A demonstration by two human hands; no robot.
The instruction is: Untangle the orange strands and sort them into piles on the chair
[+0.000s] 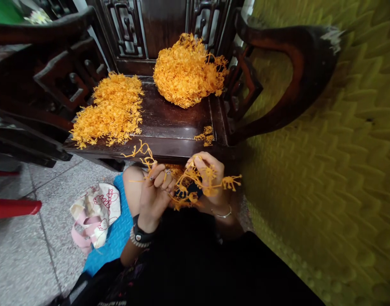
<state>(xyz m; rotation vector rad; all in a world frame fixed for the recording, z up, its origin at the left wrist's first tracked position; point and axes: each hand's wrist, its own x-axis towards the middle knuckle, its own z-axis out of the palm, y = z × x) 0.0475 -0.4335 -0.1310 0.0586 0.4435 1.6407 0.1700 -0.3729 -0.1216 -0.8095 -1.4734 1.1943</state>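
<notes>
My left hand (pixel 158 182) is closed on thin, mostly bare orange strands (pixel 144 151) that stick out past its fingers. A string of small orange spidery pieces (pixel 191 174) hangs from my right hand (pixel 210 170), whose thumb and fingers pinch it. Some of these pieces dangle between the hands, and one (pixel 231 182) juts out to the right. More orange bits lie in my lap below, partly hidden by the hands. On the chair seat in front are a flat orange pile (pixel 114 110), a taller rounded heap (pixel 187 70) and a small cluster (pixel 206 136).
The dark wooden chair (pixel 172 121) has a curved armrest (pixel 297 80) at the right, beside a yellow-green textured wall (pixel 335 178). A white cloth bag with pink handles (pixel 99 210) lies on a blue mat (pixel 114 242). A red bar (pixel 15 208) is at far left.
</notes>
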